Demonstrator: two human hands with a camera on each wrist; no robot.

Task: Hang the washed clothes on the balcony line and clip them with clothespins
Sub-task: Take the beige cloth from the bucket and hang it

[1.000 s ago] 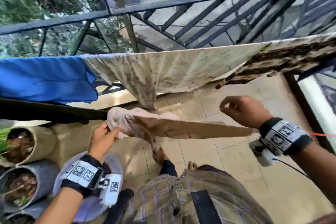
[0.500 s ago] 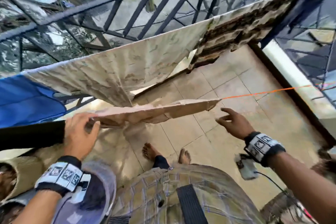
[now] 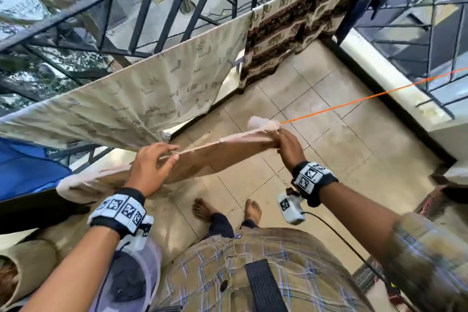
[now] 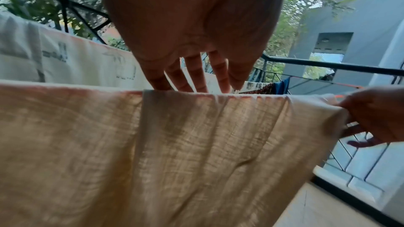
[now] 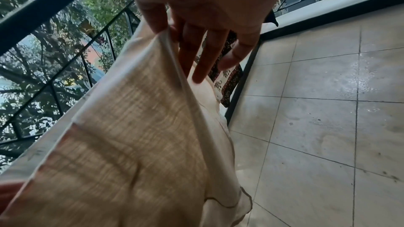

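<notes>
Now, at the far left of the head view, a blue cloth [image 3: 27, 167] is seen hanging. Next to it, the left hand [image 3: 149, 167] is laid on the top edge of a thin beige cloth [image 3: 202, 159], with its fingers [image 4: 192, 73] kept straight and spread, so nothing is gripped. The beige cloth is draped over the orange line [image 3: 367, 99] in the middle of the frame. A big cream sheet [image 3: 141, 101] is hung behind it, by the black railing [image 3: 141, 15]. Further right, the end of the beige cloth is held by the right hand [image 3: 288, 149]; in the right wrist view the edge is pinched between thumb and fingers [image 5: 203, 58]. At the upper right, a brown patterned cloth [image 3: 298, 23] is hung.
</notes>
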